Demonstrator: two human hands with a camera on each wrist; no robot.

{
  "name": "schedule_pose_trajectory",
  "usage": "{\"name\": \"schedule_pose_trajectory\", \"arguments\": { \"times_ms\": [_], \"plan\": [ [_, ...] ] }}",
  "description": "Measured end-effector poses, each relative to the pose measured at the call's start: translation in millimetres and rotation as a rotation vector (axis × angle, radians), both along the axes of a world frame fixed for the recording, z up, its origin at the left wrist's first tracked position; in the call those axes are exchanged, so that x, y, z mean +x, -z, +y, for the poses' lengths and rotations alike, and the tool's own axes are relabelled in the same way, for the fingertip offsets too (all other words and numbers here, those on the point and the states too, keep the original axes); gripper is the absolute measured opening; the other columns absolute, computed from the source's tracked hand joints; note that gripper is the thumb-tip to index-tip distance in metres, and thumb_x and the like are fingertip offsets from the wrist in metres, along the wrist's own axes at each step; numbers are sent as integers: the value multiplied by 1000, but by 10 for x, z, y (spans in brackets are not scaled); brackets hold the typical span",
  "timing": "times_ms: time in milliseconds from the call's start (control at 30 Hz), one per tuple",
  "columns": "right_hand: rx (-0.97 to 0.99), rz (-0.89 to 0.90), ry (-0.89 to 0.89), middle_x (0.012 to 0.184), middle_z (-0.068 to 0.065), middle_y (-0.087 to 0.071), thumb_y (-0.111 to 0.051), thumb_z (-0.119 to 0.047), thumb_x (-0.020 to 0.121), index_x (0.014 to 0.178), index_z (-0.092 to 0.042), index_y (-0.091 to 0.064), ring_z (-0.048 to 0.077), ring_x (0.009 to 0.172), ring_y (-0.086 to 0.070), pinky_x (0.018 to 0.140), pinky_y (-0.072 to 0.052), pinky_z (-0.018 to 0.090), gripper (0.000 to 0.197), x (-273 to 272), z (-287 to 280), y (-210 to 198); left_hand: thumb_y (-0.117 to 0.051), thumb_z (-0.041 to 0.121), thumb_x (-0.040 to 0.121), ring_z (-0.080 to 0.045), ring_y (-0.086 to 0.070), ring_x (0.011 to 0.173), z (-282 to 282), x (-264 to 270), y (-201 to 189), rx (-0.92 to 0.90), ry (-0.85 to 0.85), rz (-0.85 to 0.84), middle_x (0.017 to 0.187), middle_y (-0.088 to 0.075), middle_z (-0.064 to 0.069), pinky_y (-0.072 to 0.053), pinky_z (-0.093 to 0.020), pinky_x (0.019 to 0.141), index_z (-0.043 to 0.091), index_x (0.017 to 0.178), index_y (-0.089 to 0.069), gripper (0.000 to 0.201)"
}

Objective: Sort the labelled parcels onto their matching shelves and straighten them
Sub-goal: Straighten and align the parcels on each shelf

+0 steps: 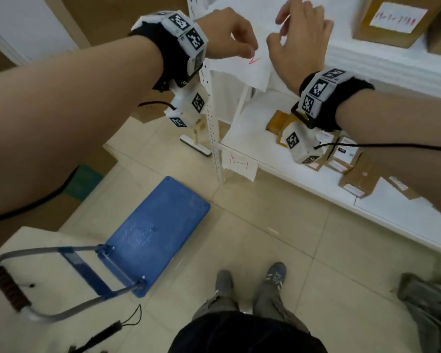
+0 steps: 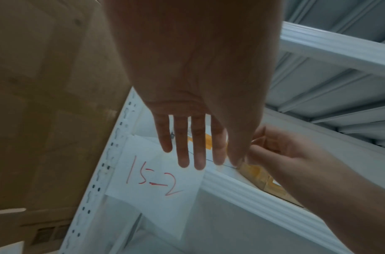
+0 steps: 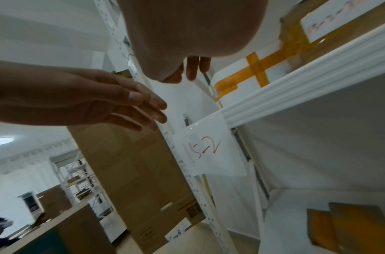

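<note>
Risk, as judged: the paper shelf label (image 2: 157,180) marked 15-2 is hanging loose off the shelf edge (image 2: 252,194) and could be getting brushed askew by either hand. Left hand (image 2: 187,103) is hovering above it, fingers straight and spread, holding nothing. Right hand (image 2: 280,151) is curling its fingers at the white, tape-crossed parcel (image 3: 235,75) on that shelf (actual grip: cannot tell).

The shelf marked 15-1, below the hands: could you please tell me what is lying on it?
On the lower shelf lie several flat cardboard parcels with white labels, plus taped ones further back. The right wrist and its camera cover part of the pile, so the count is unclear.
</note>
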State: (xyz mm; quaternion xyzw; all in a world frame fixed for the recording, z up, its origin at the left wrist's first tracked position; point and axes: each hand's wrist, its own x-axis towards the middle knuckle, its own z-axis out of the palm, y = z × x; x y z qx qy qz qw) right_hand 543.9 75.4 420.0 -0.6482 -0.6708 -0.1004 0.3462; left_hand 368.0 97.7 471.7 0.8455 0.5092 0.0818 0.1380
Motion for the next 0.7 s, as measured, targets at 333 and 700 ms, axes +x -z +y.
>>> {"name": "schedule_pose_trajectory", "arguments": {
  "times_ms": [333,700],
  "plan": [
    [-156,30,-109,83,2,-72,-43,-27,88,92,-17,-68,30,87,-63,95,-38,38,26,-414,-209,115,-61,31,95,-1,-67,82,-192,-570,-24,-90,-18,-64,89,-73,5,-52,-16,79,18,94,-77,21],
    [-154,-52,173,72,5,-63,-44,-22,94,83,-14,-62,32,75,-59,75,-39,38,22,1218,-378,-285,-63,31,93,-20,-62,96,82,972,-217,58,166,-166,116,-64,-6,-41,-26,82,17,107,-71,21]
  ]
}}
